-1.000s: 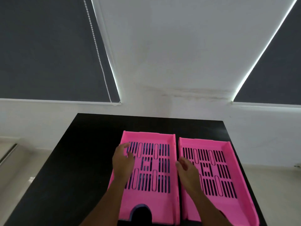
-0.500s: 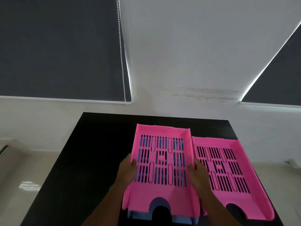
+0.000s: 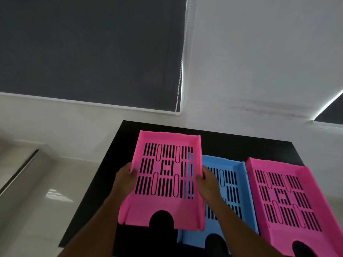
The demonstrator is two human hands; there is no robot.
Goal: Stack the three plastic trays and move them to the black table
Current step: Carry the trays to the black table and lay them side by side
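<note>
Pink tray [image 3: 165, 184] lifted, left hand [image 3: 123, 179] and right hand [image 3: 207, 183] clamping its side walls

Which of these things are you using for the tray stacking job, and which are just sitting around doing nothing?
Part of the job:
pink tray held up by the left hand and right hand
blue tray on the table
second pink tray beside it
black table

Just there:
dark window blind
bead cord
white wall
</note>
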